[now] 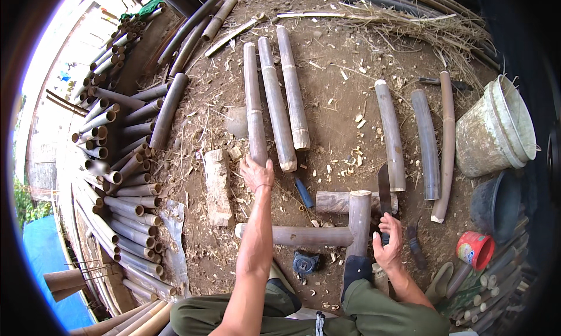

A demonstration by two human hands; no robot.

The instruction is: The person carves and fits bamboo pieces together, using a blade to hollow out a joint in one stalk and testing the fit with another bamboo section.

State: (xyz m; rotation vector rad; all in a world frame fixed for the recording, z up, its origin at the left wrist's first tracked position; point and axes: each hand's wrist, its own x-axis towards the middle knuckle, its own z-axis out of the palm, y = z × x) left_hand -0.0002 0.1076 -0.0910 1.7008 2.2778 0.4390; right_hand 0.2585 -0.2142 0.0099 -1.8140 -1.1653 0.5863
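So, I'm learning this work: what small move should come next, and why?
Probably have the left hand draw the pole closer: that hand is at the pole's near end, while the right hand is at the knife, away from the pole.

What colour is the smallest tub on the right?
The smallest tub is bright red, with a patch of paler print on its side; the head view shows it.
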